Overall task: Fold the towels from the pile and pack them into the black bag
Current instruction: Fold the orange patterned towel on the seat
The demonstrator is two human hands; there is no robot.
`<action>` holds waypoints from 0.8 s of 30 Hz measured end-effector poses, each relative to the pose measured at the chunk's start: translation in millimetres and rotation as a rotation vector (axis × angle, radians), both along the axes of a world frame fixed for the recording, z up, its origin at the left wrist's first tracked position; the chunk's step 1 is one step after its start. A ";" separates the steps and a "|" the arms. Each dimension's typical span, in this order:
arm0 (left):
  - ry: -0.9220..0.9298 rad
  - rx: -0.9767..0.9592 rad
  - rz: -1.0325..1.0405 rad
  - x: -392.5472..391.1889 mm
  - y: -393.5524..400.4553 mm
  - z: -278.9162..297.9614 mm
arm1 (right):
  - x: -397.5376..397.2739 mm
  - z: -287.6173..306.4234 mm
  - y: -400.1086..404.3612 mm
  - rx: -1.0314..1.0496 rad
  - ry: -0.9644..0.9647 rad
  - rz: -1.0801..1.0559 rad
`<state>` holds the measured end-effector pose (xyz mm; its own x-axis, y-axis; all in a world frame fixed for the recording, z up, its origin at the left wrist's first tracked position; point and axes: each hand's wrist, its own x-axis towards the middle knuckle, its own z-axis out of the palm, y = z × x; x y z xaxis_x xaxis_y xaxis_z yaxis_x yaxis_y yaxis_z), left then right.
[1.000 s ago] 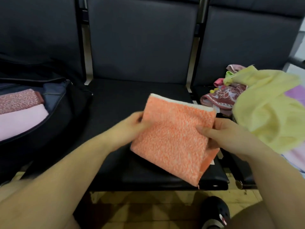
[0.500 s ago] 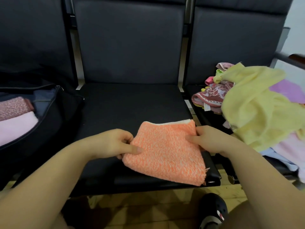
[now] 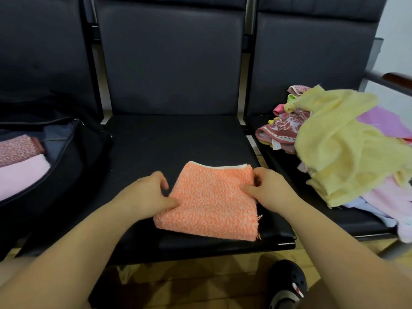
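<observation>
A folded orange towel lies flat on the middle seat of a row of black chairs, near the seat's front edge. Its white-trimmed fold faces 12 o'clock, toward the backrest, and its frayed corner points toward 5 o'clock. It is close to square, with its slightly longer side running from 12 to 6 o'clock.

The left hand sits at the towel's 9 o'clock edge, thumb pressed on top of the cloth and fingers curled down at the side; whether those fingers reach under the edge cannot be told. The right hand takes the 3 o'clock edge near the far corner, its grip closed on the cloth with thumb on top and fingers bent around the edge.

The black bag lies open at 9 o'clock from the towel, on the neighbouring seat, well apart from it. Inside it a speckled pink towel and a plain pink towel lie already folded, side by side. The left hand is the nearer one to the bag, so carrying the towel there probably means a sweep toward 9 o'clock, led from that side.

At 3 o'clock, on the right-hand seat, sits the unfolded pile, with a yellow towel draped over the top and a patterned red cloth at its near-left edge.
</observation>
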<state>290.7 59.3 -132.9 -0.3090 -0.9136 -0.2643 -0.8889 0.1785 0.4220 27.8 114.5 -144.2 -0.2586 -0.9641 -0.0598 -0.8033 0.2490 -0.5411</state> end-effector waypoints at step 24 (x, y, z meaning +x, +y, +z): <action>0.067 -0.343 -0.545 6.3 18.0 -40.1 | 31.8 -6.2 48.2 0.139 0.288 0.661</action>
<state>297.0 77.3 -173.0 -0.7584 -0.6499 0.0506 -0.6061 0.7316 0.3121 59.5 162.7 -150.4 0.3500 -0.9128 -0.2103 -0.9153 -0.2854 -0.2844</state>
